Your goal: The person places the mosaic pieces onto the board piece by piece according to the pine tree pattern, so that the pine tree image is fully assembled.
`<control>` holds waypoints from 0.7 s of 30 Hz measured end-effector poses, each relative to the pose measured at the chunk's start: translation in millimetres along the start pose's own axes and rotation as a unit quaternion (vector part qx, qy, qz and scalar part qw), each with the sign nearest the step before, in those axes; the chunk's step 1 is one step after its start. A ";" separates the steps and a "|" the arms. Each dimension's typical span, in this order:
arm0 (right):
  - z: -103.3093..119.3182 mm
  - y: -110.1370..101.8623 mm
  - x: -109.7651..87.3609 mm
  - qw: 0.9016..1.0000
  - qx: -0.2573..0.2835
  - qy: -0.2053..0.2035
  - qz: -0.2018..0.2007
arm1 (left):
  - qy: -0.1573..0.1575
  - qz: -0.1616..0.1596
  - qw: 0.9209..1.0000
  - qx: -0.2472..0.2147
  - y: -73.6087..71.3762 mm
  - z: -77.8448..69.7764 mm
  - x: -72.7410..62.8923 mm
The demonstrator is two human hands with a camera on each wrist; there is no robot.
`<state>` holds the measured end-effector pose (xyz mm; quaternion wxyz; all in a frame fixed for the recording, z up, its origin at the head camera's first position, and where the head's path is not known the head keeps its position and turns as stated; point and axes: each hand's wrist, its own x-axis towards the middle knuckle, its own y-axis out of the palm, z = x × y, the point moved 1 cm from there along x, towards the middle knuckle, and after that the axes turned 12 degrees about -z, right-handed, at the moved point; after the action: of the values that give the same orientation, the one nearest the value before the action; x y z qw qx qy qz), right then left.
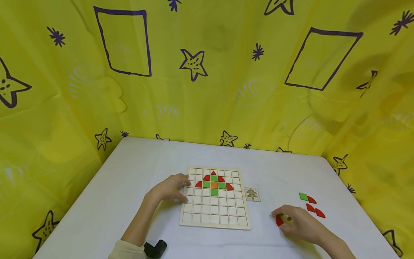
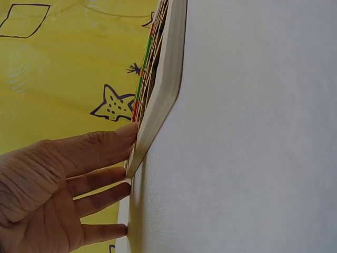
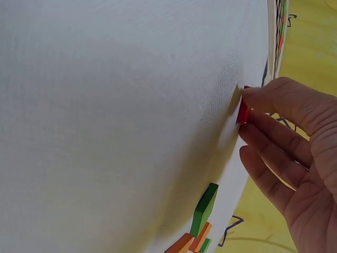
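Observation:
A pale gridded board (image 1: 215,227) lies on the white table. On its upper cells, red, green and orange tiles form a symmetric figure: a red triangle (image 1: 213,173) on top, red quarter-rounds at the sides, green squares around an orange square (image 1: 214,185). My left hand (image 1: 169,187) rests at the board's left edge, fingers extended, thumb and fingertips against the side (image 2: 158,113). To the right of the board, my right hand (image 1: 300,223) pinches a red quarter-round tile (image 3: 243,112) between thumb and fingers, close over the table.
A small pattern card (image 1: 252,194) lies against the board's right side. Further right are a loose green tile (image 1: 303,196) and several red quarter-rounds (image 1: 320,213). Green and orange tiles (image 3: 204,210) show below the right hand in its wrist view. A yellow curtain (image 1: 207,100) hangs behind.

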<state>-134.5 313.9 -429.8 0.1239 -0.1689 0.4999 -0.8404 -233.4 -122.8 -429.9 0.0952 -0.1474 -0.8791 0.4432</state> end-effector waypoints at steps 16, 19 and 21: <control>-1.5 4.6 5.2 0.999 0.007 -0.033 -0.004 | 0.004 -0.001 1.000 -0.003 -0.1 -0.3 -0.1; 0.1 5.7 7.8 0.999 0.000 -0.043 -0.008 | 0.001 -0.001 1.000 -0.002 -0.1 -0.8 -0.2; 1.7 6.6 9.6 0.999 -0.003 -0.049 -0.013 | 0.000 -0.001 1.000 -0.002 0.2 -0.9 -0.2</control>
<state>-142.3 305.8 -433.3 0.1373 -0.2168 0.4939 -0.8308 -232.9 -122.1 -429.5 0.0950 -0.1468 -0.8799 0.4418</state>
